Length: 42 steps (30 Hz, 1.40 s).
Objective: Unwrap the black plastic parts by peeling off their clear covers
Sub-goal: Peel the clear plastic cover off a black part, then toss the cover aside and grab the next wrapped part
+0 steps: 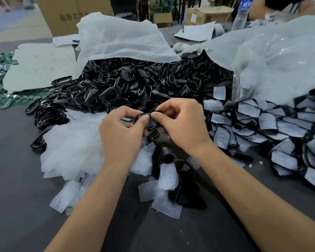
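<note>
My left hand and my right hand meet above the middle of the table, both pinching one small black plastic part between thumbs and fingertips. Whether a clear cover is still on it is too blurred to tell. Beyond the hands lies a big heap of bare black parts. To the right spreads a pile of black parts still under clear covers. Peeled clear covers lie in a white heap at the left and scattered below the hands.
Large translucent bags drape over the back of the heaps. Green circuit boards lie at the far left beside a white sheet. Cardboard boxes and a water bottle stand at the back. Dark table surface shows in front.
</note>
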Motion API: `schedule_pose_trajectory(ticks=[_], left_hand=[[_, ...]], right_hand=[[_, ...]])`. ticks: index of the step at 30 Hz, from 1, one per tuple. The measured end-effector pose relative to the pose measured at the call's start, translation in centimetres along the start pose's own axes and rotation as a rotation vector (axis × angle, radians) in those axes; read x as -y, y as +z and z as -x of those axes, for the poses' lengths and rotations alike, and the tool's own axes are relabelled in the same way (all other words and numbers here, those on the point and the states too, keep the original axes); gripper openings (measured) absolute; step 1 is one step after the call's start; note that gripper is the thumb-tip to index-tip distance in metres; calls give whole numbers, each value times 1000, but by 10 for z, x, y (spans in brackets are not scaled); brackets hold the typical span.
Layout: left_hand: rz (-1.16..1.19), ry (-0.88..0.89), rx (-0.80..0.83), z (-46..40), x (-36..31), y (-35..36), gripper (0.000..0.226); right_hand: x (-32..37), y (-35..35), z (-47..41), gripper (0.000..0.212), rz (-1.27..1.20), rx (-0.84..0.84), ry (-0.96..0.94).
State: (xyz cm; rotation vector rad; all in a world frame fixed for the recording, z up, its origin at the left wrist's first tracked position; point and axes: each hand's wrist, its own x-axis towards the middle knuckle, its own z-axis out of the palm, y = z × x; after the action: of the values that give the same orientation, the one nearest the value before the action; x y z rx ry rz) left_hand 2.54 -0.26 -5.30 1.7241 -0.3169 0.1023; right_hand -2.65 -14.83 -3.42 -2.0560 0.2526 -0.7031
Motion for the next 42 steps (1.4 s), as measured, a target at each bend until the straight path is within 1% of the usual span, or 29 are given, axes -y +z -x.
schedule_pose_trajectory(ticks=[6,9,14,16,18,20,22,24,27,29,30,32,36,38,39,40,42], left_hand=[[-109,70,45,-17,-30,48,10],[-105,88,114,-20,-47,87,13],[-41,12,246,-21,-67,157,17],[-93,37,303,-22,-70,176,18],[-176,85,345,-21,-69,186,19],[-248,150,370,-18,-69,189,21],[-275,202,359,-17,-71,184,24],[-278,249,320,-18,-73,170,29],[-309,330,256,-23,-70,129,37],[-332,367,211,-25,-64,93,40],[-346,381,183,-26,-59,74,41],[-380,395,119,-25,-48,40,41],[-423,359,-35,-19,-22,-12,40],[-441,340,-90,-15,-11,-26,38],[-453,341,-102,-14,-7,-28,37],[-467,355,-105,-13,-4,-28,36],[-504,404,-88,-13,-1,-25,30]], right_hand=[[-3,-54,-16,27,49,-73,50],[-9,-91,-23,29,143,-142,92],[-28,-143,-31,28,228,-288,201],[-38,-159,-34,30,246,-295,283],[-44,-168,-35,33,317,-260,360],[-45,-171,-35,37,395,-225,400],[-41,-170,-37,35,442,-215,401],[-32,-168,-38,30,500,-225,372],[-15,-159,-44,27,621,-278,248],[2,-139,-47,25,580,-269,155],[9,-125,-48,26,534,-235,120],[19,-92,-47,27,496,-111,59],[18,-27,-37,8,567,155,-107],[8,-1,-30,31,711,283,-203],[3,7,-27,38,751,314,-232],[0,12,-25,39,754,316,-244],[-5,13,-25,28,735,274,-281]])
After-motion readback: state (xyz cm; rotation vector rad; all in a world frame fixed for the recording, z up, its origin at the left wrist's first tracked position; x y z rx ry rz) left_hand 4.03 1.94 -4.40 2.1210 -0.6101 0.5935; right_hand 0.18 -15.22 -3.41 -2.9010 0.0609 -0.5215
